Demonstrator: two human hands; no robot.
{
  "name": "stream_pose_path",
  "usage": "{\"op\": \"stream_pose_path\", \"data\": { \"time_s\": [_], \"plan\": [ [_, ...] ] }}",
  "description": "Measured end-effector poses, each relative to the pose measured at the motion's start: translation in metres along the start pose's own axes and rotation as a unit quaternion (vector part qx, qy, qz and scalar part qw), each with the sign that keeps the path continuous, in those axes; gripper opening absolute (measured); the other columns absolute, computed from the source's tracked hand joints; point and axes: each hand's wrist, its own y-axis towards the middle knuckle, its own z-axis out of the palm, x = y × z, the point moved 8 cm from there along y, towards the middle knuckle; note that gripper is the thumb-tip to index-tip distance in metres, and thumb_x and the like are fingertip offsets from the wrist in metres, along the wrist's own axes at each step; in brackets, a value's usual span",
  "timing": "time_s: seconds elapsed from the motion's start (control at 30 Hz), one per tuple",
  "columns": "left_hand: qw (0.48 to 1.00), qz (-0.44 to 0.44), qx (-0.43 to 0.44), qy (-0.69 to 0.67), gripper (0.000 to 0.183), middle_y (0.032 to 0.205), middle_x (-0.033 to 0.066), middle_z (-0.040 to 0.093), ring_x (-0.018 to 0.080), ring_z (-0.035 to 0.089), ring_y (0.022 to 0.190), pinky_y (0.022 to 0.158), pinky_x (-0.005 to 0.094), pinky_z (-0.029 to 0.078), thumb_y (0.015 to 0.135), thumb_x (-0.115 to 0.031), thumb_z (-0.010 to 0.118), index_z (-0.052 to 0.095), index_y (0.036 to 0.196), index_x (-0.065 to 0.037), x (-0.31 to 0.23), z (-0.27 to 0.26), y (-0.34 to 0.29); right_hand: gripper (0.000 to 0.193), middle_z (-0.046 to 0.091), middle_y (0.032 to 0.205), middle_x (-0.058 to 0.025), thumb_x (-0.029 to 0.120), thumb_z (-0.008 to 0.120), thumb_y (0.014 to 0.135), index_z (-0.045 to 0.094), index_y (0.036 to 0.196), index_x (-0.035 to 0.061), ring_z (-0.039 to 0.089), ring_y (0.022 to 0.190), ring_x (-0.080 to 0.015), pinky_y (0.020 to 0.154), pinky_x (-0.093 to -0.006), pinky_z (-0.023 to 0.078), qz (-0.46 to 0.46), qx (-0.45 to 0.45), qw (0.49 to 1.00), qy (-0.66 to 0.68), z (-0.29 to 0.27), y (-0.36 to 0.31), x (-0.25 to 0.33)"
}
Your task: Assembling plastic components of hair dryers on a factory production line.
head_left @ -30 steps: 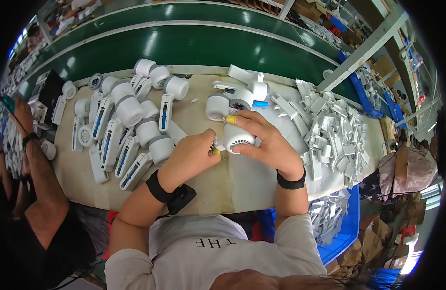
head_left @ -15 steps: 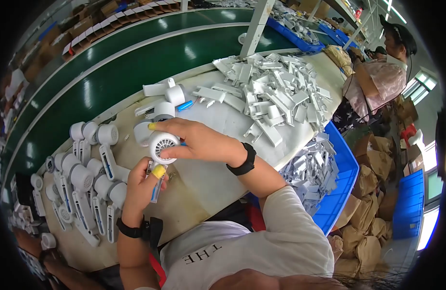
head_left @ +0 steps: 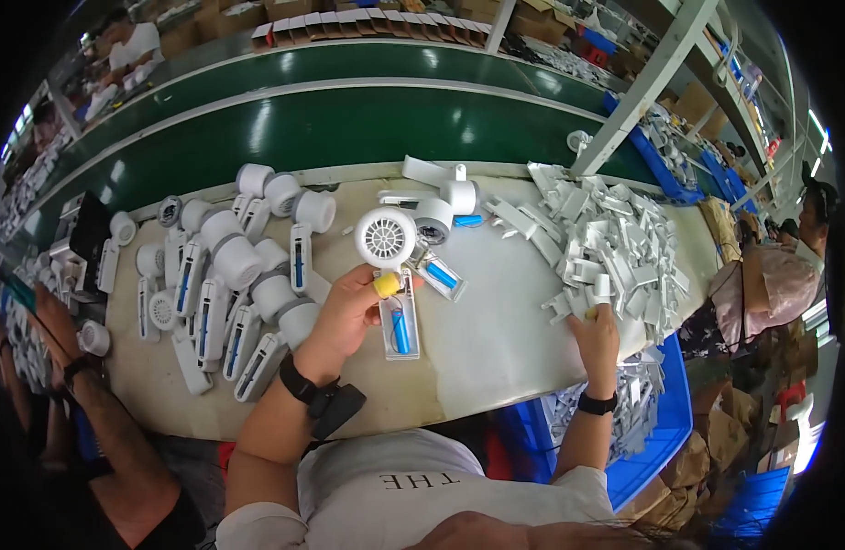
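Note:
My left hand [head_left: 342,316], with yellow tape on its thumb, grips a white handheld fan [head_left: 386,236] just below its round, grilled head. The fan's handle is uncovered and shows a blue battery [head_left: 400,330] and thin wires inside. At the near edge of a heap of white plastic parts [head_left: 615,243], my right hand [head_left: 595,337] has its fingers closed around a white plastic part [head_left: 602,288]; the fingertips are partly hidden among the pieces. Behind the held fan lie more fan heads [head_left: 433,221] and another uncovered handle with a blue battery [head_left: 441,273].
Several assembled fans [head_left: 230,266] lie in a cluster on the table's left. A blue bin [head_left: 674,403] with more white parts stands below the right table edge. Beyond the table runs a green conveyor [head_left: 349,128], with a metal post [head_left: 642,87] at the right. A co-worker's arm [head_left: 111,412] is at left.
My right hand has left the fan and moved right to the heap of parts. My left hand still holds the fan, its battery side now facing up. The view has turned left.

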Motion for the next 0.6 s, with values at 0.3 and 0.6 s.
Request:
{"op": "stream_pose_path", "data": {
  "time_s": [0.3,0.6],
  "plan": [
    [0.994,0.066,-0.055,-0.061,0.031,0.104,0.0065,0.059,0.0161,0.059,0.090,0.073,0.0306,0.052,0.086,-0.020,0.054,0.052,0.111,-0.002,-0.004,-0.011,0.003,0.046,0.058,0.101,-0.0199,0.004,0.067,0.065,0.052,0.108,-0.0016,0.056,0.094,-0.0335,0.080,-0.0358,0.045,-0.032,0.031,0.984,0.171,-0.029,-0.017,0.062],
    [0.978,0.124,-0.090,-0.144,0.033,0.112,0.0091,0.055,0.0202,0.056,0.099,0.085,0.0354,0.047,0.088,-0.018,0.052,0.046,0.116,-0.002,-0.002,-0.009,-0.003,0.052,0.055,0.111,-0.0186,0.007,0.069,0.065,0.051,0.113,0.0008,0.054,0.100,-0.0329,0.084,-0.0381,0.046,-0.429,-0.001,0.875,0.227,-0.008,-0.041,0.255]
  ]
}}
